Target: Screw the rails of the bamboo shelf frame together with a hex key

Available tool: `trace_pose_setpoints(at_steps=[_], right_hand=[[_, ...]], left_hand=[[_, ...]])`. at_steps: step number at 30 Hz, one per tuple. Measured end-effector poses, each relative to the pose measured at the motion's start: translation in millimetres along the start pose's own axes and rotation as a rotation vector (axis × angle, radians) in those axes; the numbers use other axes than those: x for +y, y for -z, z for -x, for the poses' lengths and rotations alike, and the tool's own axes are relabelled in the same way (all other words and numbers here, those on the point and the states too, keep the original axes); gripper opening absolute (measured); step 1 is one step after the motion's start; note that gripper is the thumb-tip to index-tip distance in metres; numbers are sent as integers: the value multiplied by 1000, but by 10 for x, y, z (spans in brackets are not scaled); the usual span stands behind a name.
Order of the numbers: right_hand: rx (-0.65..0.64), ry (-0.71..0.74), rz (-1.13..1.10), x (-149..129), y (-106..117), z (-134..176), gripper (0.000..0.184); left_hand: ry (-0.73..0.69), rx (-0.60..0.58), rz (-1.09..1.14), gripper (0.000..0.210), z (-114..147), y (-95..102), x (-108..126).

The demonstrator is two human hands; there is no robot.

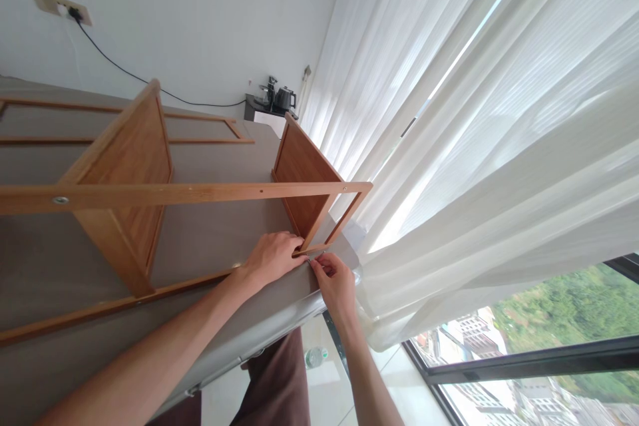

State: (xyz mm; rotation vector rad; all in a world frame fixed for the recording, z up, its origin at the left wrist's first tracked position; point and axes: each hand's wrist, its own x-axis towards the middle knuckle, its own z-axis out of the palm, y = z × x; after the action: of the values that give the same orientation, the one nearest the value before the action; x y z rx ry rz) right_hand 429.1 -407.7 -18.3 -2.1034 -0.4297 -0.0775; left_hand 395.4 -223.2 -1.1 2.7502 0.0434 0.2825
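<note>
The wooden shelf frame on the grey desk has two panels standing in place; a flat frame at far left looks unattached. The near right corner seems unfinished: the left hand curls there, grip unclear, the right hand beside it, fingers narrow, contents unclear.

free gap between wooden panels, long rail across
</note>
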Motion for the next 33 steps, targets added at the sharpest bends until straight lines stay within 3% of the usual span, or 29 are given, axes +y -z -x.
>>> trace_pose_setpoints(at_steps=[14, 24, 28, 33], right_hand=[[43, 183, 124, 117, -74, 91, 27], [-28, 350, 172, 128, -29, 96, 35], [-35, 336, 155, 123, -36, 97, 31], [42, 190, 106, 114, -69, 82, 28]], left_hand=[[-24, 13, -16, 22, 20, 49, 15], [-24, 1, 4, 27, 6, -2, -17], [-17, 0, 19, 25, 1, -14, -28], [-12, 3, 41, 22, 0, -25, -32]])
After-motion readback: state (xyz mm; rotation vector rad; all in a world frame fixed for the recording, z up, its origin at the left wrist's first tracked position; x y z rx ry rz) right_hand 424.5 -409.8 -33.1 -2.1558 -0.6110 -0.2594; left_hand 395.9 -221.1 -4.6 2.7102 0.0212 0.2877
